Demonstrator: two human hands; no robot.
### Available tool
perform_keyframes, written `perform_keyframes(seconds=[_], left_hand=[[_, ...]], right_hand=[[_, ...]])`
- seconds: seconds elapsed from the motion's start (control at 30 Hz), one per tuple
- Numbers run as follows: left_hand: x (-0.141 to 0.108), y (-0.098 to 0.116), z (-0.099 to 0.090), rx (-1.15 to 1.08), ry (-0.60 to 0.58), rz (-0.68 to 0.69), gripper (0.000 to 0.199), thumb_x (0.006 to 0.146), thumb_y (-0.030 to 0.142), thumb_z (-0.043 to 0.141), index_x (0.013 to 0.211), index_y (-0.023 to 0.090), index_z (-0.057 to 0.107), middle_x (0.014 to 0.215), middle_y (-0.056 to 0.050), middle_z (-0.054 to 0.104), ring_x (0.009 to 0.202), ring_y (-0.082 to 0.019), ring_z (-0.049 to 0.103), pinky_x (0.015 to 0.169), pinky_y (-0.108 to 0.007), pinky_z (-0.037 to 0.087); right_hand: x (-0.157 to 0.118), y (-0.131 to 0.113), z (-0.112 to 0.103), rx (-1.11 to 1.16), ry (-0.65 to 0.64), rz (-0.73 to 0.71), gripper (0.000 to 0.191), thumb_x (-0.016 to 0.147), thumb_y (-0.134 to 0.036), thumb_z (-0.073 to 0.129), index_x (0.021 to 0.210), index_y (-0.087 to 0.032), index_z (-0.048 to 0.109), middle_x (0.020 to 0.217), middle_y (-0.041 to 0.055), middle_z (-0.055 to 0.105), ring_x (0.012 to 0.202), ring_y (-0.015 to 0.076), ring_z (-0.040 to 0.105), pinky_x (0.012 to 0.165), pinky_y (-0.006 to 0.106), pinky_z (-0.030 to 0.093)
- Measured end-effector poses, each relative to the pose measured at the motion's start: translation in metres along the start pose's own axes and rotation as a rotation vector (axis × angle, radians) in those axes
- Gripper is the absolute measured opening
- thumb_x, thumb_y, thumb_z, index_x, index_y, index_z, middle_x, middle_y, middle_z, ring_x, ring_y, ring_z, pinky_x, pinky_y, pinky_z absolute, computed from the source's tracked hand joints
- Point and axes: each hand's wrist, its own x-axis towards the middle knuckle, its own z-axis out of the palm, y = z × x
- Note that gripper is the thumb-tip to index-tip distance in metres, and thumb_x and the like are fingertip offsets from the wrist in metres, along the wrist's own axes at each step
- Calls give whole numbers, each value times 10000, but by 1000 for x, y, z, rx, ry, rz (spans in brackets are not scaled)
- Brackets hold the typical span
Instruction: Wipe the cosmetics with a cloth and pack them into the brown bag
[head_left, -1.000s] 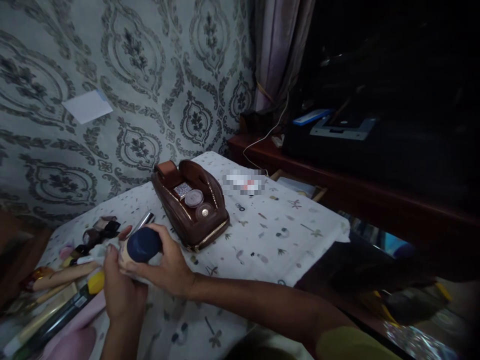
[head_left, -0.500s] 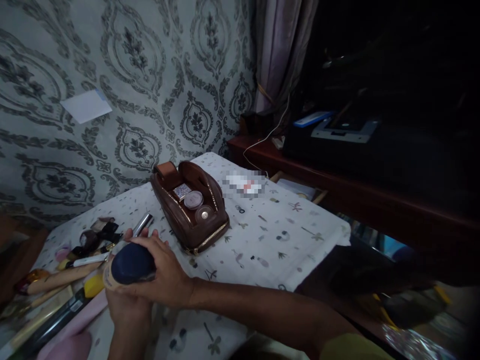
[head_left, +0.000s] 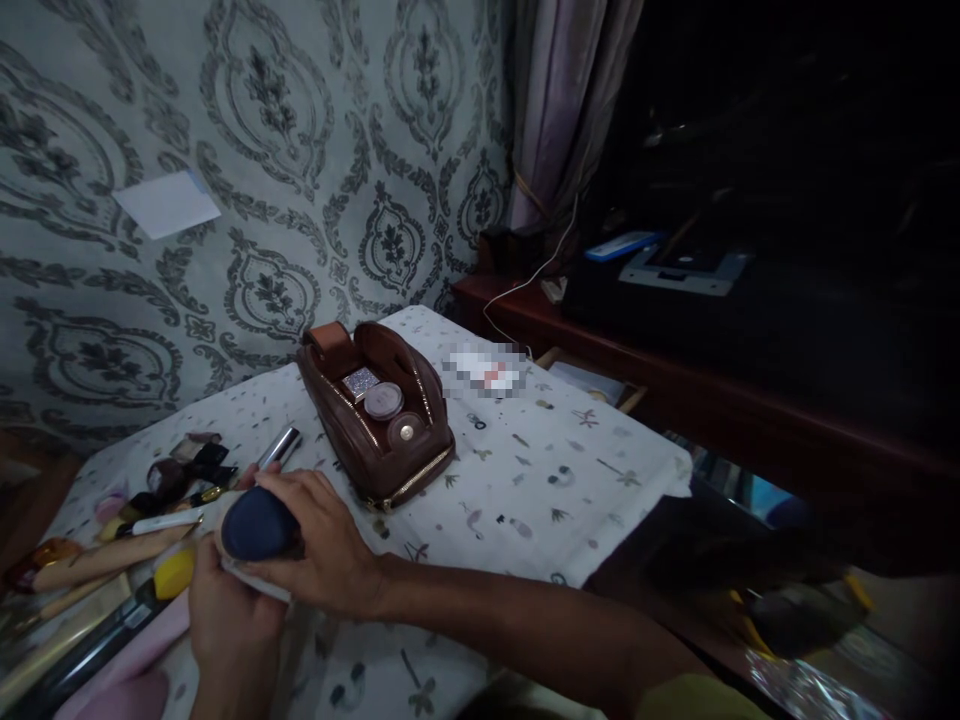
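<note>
- Right hand (head_left: 324, 548) curls around the blue-topped container (head_left: 259, 523); left hand (head_left: 234, 615) cups its near side, fingers partly hidden.
- Container is above the cloth (head_left: 517, 535), near the bag (head_left: 420, 458).
- Loosened fingers could let it drop onto the cloth.

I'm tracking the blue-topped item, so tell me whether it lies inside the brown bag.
No, the right hand grips the blue-topped item outside the brown bag.
</note>
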Motion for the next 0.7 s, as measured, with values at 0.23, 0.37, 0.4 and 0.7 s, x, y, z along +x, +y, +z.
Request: perform_keyframes(seconds=[0.23,0.37,0.4,0.7], left_hand=[[29,-6,-5,-164,117,-184,159,783,227,610,927,224,678,872,26,714,951,-180,662,921,-302,542],[26,-2,-5,-197,192,-194,86,786,203,584,786,217,669,740,64,665,765,-116,620,791,-199,530],[22,0,-3,-206,205,-187,106,807,245,577,774,214,672,753,58,674,765,-119,617,771,-199,529],[9,9,-1,220,46,173,251,683,191,667,925,230,723,1038,16,665,1153,-207,545,1082,-257,374]], right_hand=[[-4,1,1,-5,-88,-21,781,782,-425,783,1447,-231,424,1393,103,561,1275,238,509,1094,367,410],[-5,1,2,18,-72,-18,768,794,-428,770,1444,-206,426,1367,111,581,1251,232,527,1085,357,422],[-4,0,2,26,-56,-12,768,790,-432,772,1439,-199,435,1343,114,595,1237,231,536,1079,353,427],[-1,-1,1,18,-3,76,738,796,-469,748,1410,-183,453,1279,135,605,1193,259,557,1042,392,456]])
